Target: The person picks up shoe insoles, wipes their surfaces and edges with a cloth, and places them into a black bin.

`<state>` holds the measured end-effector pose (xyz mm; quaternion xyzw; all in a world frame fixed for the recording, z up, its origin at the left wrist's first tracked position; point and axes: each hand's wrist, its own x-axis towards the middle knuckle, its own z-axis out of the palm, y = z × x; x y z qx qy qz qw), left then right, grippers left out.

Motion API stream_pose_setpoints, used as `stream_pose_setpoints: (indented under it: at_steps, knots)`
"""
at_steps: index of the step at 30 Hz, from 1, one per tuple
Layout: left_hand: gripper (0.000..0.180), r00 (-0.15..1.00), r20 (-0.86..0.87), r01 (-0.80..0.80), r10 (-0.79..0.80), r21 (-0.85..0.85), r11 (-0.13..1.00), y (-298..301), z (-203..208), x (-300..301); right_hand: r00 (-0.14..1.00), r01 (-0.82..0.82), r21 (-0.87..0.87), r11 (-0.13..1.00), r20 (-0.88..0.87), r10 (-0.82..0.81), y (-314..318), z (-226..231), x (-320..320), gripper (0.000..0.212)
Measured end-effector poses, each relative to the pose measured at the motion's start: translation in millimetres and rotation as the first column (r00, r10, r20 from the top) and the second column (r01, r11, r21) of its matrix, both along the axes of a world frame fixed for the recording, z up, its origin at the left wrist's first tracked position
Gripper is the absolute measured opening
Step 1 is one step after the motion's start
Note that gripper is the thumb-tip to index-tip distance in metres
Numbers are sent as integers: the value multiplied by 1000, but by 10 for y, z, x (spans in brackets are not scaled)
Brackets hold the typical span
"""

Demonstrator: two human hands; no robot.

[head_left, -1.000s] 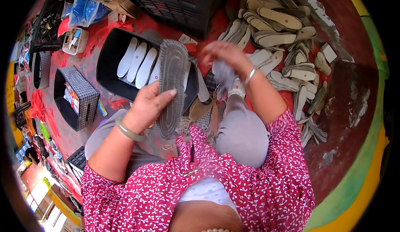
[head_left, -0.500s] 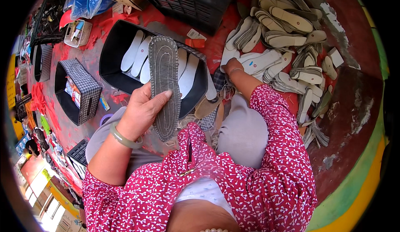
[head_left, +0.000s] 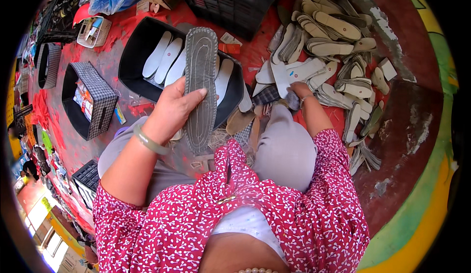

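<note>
My left hand (head_left: 174, 107) is raised over the lap. Its thumb and fingers grip a dark grey insole (head_left: 201, 91), upright, with pale stitched outlines and a scalloped toe edge. To the right, beyond my knee, my right hand (head_left: 300, 90) closes at the lower end of a white insole (head_left: 280, 77), its fingers partly hidden. Against that hand shows a small dark grey piece (head_left: 293, 101), which I cannot make out. Other white insoles (head_left: 305, 70) lie just behind it. Past the grey insole, a black bin (head_left: 135, 52) holds several white insoles (head_left: 169, 57).
Stacks of beige insoles (head_left: 333, 25) cover the floor at the right. A black plastic crate (head_left: 221, 5) stands at the far middle. Leftward are a checked box (head_left: 102, 101) with packets inside and a small white basket (head_left: 100, 38). Brown insoles (head_left: 240, 121) lie between bin and knee.
My right hand has drawn back toward my knee, and the white insole by it has shifted nearer. My left hand has moved slightly right and up with the grey insole.
</note>
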<state>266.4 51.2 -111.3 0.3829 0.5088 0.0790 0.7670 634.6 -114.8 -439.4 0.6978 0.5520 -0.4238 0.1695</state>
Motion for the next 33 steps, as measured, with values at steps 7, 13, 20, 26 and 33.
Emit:
stream_pose_setpoints:
  at_steps: [7, 13, 20, 26, 33]
  knots:
    - [29, 970, 213, -81, 117, -168, 982, 29, -46, 57, 846, 533, 102, 840, -91, -525, -435, 796, 185, 19]
    - [33, 822, 519, -91, 232, -282, 955, 197, -23, 87, 496, 845, 198, 497, -637, -590, 9, 2393, -29, 14]
    - [31, 851, 503, -8, 153, -278, 961, 490, -44, 48, 667, 665, 499, 556, -732, -139, 539, 4096, -799, 16]
    - [28, 850, 515, 273, -109, -254, 928, 567, -37, -218, 920, -82, 794, 602, -172, 353, 972, 4610, -1693, 16]
    - [54, 870, 353, 423, -344, -175, 889, 267, 10, -281, 964, -187, 737, 649, 12, 264, 1313, 4020, -2131, 18]
